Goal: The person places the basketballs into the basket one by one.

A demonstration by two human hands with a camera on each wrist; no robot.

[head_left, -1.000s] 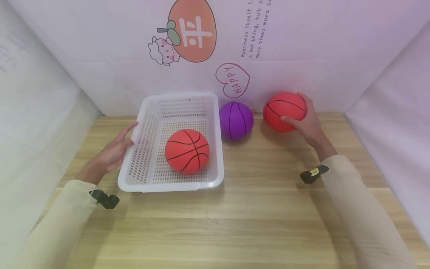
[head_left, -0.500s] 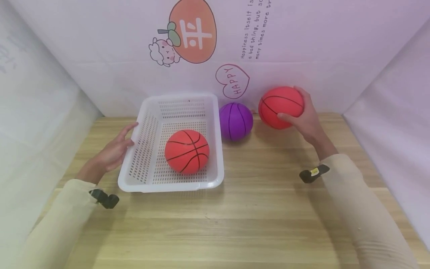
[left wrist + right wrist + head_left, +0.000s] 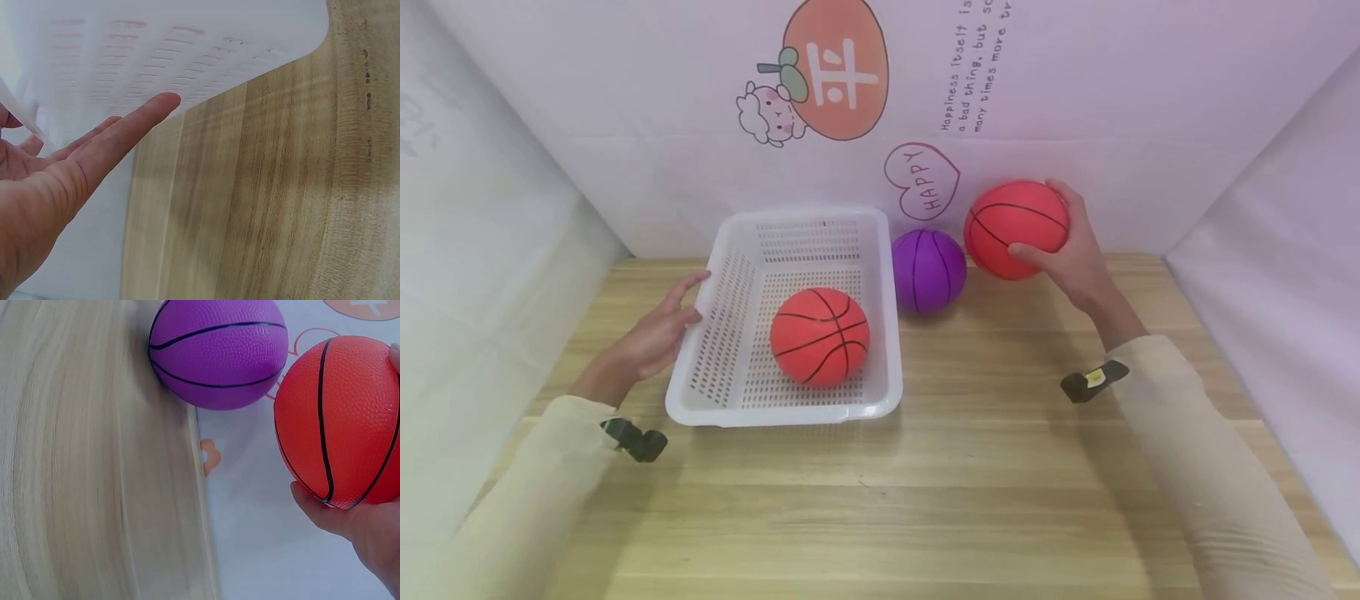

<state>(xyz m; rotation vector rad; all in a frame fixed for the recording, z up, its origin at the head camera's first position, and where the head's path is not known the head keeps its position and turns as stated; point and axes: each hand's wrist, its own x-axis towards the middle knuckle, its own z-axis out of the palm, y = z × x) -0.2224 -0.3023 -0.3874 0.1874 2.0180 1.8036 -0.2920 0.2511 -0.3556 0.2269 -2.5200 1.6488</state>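
My right hand [image 3: 1075, 258] grips a red toy basketball [image 3: 1017, 229], thumb on the near side and fingers around its far right side. In the right wrist view this red ball [image 3: 340, 419] is raised off the wooden table, beside a purple basketball [image 3: 219, 353]. That purple ball [image 3: 928, 271] rests on the table against the right side of a white plastic basket [image 3: 891, 367]. Inside the basket lies another red basketball [image 3: 820, 337]. My left hand [image 3: 658, 337] holds the basket's left rim; in the left wrist view one straight digit [image 3: 140, 119] lies along the slotted outer wall [image 3: 206, 44].
The wooden table [image 3: 985, 500] ends at the back against a white printed cloth wall [image 3: 662, 167]. White cloth also hangs on the left [image 3: 460, 250] and right [image 3: 1270, 250] sides. Each sleeve cuff carries a small black camera.
My right hand has raised the red basketball and brought it left, closer to the purple ball. The left hand, the basket and the ball in it stay in place.
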